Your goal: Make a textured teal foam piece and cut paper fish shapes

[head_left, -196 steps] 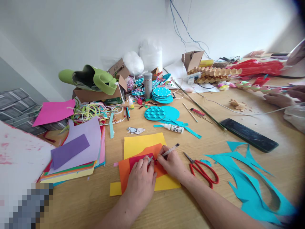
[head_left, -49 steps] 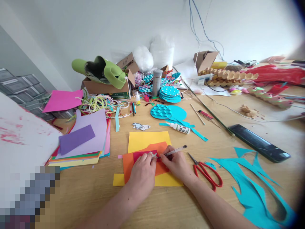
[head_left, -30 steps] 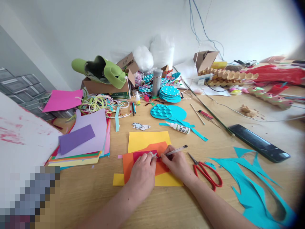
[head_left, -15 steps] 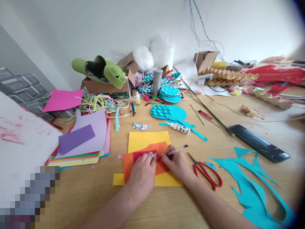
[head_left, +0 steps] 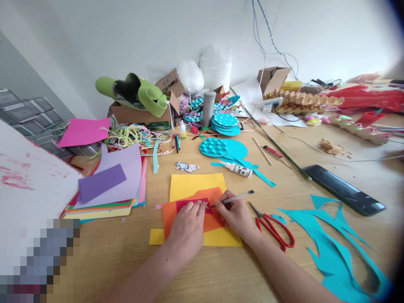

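Observation:
A pen [head_left: 237, 197] is gripped in my right hand [head_left: 235, 212], its dark tip down at the right edge of a dark red paper piece [head_left: 183, 205]. My left hand [head_left: 187, 225] lies flat over that red piece, fingertips pressing a small pale cutout, mostly hidden beneath them. Under the red piece is an orange sheet [head_left: 214, 194], which rests on a yellow sheet [head_left: 197, 181]. Just above the yellow sheet lies a white cutout with drawn outlines [head_left: 187, 167]. Red-handled scissors [head_left: 274, 229] lie open-bladed right of my right hand.
Blue paper scraps [head_left: 328, 244] and a black phone [head_left: 344, 189] lie at the right. A glue bottle [head_left: 239, 169] lies beyond the sheets. Stacked coloured papers [head_left: 123, 164] stand left. Further back are a grey flask [head_left: 208, 109], a cardboard box [head_left: 123, 116] and egg cartons [head_left: 303, 101].
The pen has tilted slightly, its upper end shifting right. My left fingers have moved a little, covering more of the pale cutout. Everything else stays in place.

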`<state>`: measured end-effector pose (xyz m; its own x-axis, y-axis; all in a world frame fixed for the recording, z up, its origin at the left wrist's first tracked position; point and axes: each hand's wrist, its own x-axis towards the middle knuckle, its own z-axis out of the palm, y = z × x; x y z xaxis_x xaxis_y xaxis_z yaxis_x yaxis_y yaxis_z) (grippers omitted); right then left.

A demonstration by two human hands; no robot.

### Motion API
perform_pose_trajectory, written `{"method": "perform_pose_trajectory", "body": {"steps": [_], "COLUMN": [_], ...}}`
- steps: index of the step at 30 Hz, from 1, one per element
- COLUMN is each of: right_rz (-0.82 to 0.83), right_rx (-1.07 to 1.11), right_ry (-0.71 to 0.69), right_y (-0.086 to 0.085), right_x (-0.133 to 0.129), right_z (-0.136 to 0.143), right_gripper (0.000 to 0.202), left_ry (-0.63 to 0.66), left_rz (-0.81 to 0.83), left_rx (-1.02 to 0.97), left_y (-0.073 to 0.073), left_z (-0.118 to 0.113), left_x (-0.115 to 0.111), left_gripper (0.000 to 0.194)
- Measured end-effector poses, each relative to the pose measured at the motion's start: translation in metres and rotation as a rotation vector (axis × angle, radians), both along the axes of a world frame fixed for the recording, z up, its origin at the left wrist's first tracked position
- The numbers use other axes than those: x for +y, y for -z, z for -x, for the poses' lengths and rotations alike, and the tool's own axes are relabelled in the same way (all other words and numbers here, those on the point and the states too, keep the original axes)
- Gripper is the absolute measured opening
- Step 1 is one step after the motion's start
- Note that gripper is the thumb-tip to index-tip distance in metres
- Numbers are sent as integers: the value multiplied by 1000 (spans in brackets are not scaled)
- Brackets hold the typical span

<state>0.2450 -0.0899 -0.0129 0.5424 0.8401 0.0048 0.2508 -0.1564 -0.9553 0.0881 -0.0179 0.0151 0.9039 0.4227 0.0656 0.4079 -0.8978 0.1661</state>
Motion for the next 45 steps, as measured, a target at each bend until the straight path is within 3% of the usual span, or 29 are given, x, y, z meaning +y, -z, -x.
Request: {"method": "perform_pose_trajectory", "body": {"steps": [6,16,28,37,45], "right_rz": [-6,-93,-56,-71,-143], "right_rx": [27,-65,-99,-183,-308], "right_ry": [-3,-109,-152,-228,-230], "right_y": [-3,-14,-11,-32,-13], "right_x": [1,1,2,4,3], "right_z": [1,9,13,21,33], "right_gripper": [23,21,16,9,10], "left_ry": [-82,-77,-128,-139,-102], "left_rz": [84,130,288,402,494], "left_rx": [52,38,35,-10,-78], "left_y": [-3,-2,-8,-10,-12], "left_z": [0,3,5,7,10], "left_x": [7,12,18,27,32], "left_gripper": [65,68,70,71,71]}}
